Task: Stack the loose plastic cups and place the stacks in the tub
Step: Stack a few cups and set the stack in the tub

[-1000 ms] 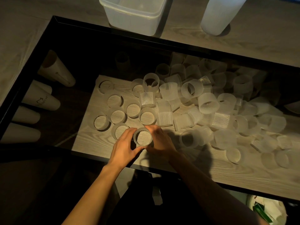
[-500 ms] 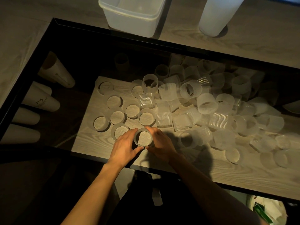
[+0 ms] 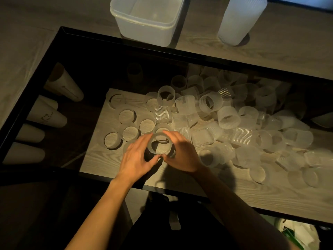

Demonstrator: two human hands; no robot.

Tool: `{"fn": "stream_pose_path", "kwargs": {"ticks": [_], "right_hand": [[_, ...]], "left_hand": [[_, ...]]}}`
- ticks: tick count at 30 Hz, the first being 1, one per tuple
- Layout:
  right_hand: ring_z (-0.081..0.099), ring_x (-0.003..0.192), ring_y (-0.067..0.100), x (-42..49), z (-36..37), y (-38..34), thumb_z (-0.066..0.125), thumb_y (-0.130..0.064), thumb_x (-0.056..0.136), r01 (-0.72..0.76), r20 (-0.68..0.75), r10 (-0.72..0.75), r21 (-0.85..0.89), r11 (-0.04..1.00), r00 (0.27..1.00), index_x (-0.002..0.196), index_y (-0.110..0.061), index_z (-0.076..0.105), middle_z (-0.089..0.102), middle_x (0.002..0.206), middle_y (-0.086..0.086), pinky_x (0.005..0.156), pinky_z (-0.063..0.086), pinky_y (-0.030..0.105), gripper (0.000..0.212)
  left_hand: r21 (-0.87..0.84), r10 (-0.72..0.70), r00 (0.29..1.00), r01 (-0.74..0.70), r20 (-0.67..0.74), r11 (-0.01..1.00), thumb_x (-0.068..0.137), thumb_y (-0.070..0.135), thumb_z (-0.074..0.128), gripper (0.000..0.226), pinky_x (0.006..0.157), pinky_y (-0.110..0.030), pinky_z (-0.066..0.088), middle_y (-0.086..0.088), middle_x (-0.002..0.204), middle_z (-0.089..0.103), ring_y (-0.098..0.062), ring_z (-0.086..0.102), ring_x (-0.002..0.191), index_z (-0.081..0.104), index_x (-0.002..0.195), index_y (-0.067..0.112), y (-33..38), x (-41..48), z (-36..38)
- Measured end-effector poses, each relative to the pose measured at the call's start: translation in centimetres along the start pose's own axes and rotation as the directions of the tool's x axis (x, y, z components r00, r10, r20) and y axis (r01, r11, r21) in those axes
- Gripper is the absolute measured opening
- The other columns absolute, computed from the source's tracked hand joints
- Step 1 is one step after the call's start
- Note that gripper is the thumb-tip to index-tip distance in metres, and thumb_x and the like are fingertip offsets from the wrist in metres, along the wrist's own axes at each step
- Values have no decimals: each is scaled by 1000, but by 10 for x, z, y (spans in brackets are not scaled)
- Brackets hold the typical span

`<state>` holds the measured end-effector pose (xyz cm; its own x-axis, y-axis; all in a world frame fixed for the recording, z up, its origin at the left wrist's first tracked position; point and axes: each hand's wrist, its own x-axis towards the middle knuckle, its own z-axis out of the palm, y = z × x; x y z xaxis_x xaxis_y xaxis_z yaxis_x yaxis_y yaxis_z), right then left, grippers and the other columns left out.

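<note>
The left hand (image 3: 137, 156) and the right hand (image 3: 182, 153) meet over the near side of the table. Their fingers curl round a frosted ribbed cup (image 3: 159, 143) from either side, holding it up with its mouth facing the person. I cannot tell whether it is one cup or several nested.

Just beyond it, a cluster of upright cups (image 3: 130, 132) stands on the pale wooden board (image 3: 100, 159). To the right, a heap of loose cups (image 3: 234, 127) lies tumbled. A black table frame (image 3: 126, 42) runs round it all. Paper cups (image 3: 52, 117) lie on their sides at the left.

The tub (image 3: 147, 24) stands past the far edge, well apart from the hands. A tall frosted container (image 3: 239, 18) is to its right.
</note>
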<state>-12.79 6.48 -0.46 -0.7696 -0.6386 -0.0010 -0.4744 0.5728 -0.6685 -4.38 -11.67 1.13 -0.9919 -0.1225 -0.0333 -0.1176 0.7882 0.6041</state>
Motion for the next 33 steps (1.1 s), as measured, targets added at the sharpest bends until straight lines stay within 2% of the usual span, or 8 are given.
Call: {"fn": "stream_pose_path", "kwargs": {"ticks": [4,8,12,16,20,26,30,33], "right_hand": [[50,128,15,21,-12,-6,75,-28,79,-5,-112,7,16,1000,994,148,-17,42,53,141,2,107,45,34,78],[46,133,15,41,-15,4,78,-32,81,-105,-1,105,18,994,994,153,-22,33,48,145,-1,111,42,35,85],[54,126,22,45,-10,16,79,-37,82,-82,23,83,-41,996,996,152,-13,36,53,142,6,103,49,39,86],[64,115,30,44,-7,26,67,-56,83,-12,-49,7,-94,996,999,145,2,44,60,133,18,92,57,42,88],[64,114,29,46,-10,26,52,-78,82,-19,-12,17,-101,995,1000,145,2,43,60,134,18,94,55,40,102],[64,111,33,49,-6,24,53,-75,79,-11,43,22,-239,971,999,135,2,54,64,127,19,92,50,46,95],[65,103,32,51,-1,25,82,-49,71,-33,66,56,-310,950,996,131,0,57,68,118,16,88,48,44,82],[65,101,30,51,5,27,85,-46,67,-34,74,65,-365,931,995,131,-2,58,70,113,13,85,45,40,83]], "left_hand": [[-28,20,999,-21,-37,999,86,40,76,79,106,-31,36,-2,149,47,-17,46,134,39,151,17,7,26,-12],[-69,-20,999,22,27,997,85,39,78,82,107,-31,36,-1,151,44,-18,44,136,36,152,18,6,46,-9],[-97,-29,998,35,58,995,83,40,79,81,107,-30,38,-1,148,47,-17,46,133,39,150,19,1,56,-2],[-112,-27,997,35,72,993,81,40,81,79,107,-34,45,3,144,49,-14,49,130,42,147,21,-5,63,4],[-112,-28,994,40,105,993,82,43,79,80,108,-34,42,3,146,48,-14,47,132,41,149,21,-6,66,9],[-54,-37,988,46,151,997,82,43,79,80,111,-37,42,0,145,51,-17,49,132,42,148,19,-14,63,19],[-5,-35,989,36,142,999,82,38,80,80,113,-35,38,-4,147,48,-21,45,135,41,148,15,-16,62,24],[46,-42,990,36,137,998,83,37,80,83,116,-33,32,-6,151,44,-22,40,140,39,151,12,-17,61,28]]}}
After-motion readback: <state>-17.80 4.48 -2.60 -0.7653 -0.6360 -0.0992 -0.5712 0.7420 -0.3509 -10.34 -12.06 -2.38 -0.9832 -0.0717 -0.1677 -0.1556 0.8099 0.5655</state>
